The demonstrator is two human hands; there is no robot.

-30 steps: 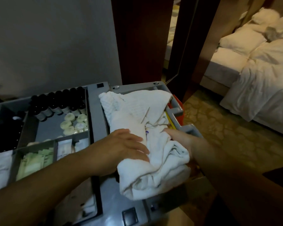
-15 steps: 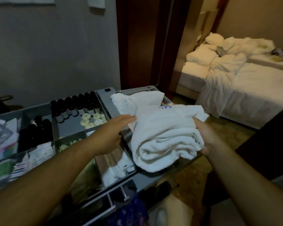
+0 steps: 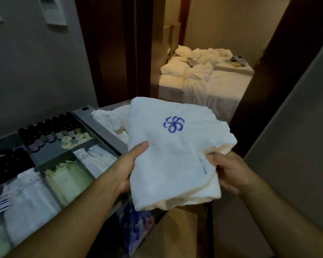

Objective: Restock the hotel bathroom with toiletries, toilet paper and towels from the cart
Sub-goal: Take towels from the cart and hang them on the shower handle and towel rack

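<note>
From my head camera: I hold a folded white towel between both hands, lifted clear of the cart. My left hand grips its left edge, thumb flat on top and the fingers hidden beneath the cloth; my right hand grips the lower right corner, fingers curled round the bunched edge. A blue swirl mark sits on the towel's top face, beyond both hands. The folded layers hang a little below my wrists.

Just beyond my left hand, partly behind the towel, more white towels lie in the cart's right bin. To the left of my left hand the cart's top tray is split into compartments. The far one holds a row of dark-capped bottles with small pale round soaps beside them; the one nearest my left wrist holds white packets. The next one to the left holds pale green packets; what the packets contain I cannot tell. Under my left forearm, below the towel, a blue patterned bag shows at the cart's side.

Well beyond both hands, through a dark wooden doorway, an unmade bed with rumpled white sheets and pillows stands in the room; to the right of my right hand rises a plain grey wall.
</note>
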